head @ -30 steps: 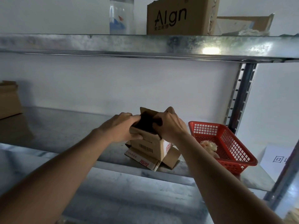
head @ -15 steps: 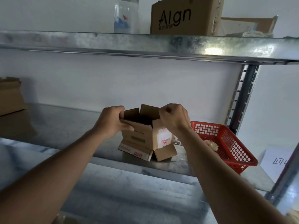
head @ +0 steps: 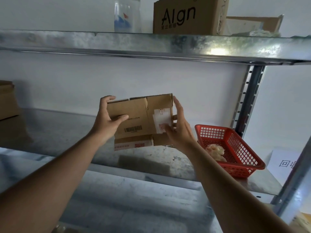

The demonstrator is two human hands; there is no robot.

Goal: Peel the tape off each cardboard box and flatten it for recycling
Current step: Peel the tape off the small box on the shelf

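the flattened cardboard box is held upright above the shelf, long axis sideways, gripped at its left edge by the left hand, the right hand spread against its right edge.

The left hand's fingers pass behind the flattened brown cardboard box, so only its thumb shows in front. At nine o'clock, a second brown cardboard box is cut by the frame edge. At twelve o'clock, the clear plastic bottle and the printed brown carton lose their tops. The pale crumpled wad in the red plastic mesh basket cannot be identified.
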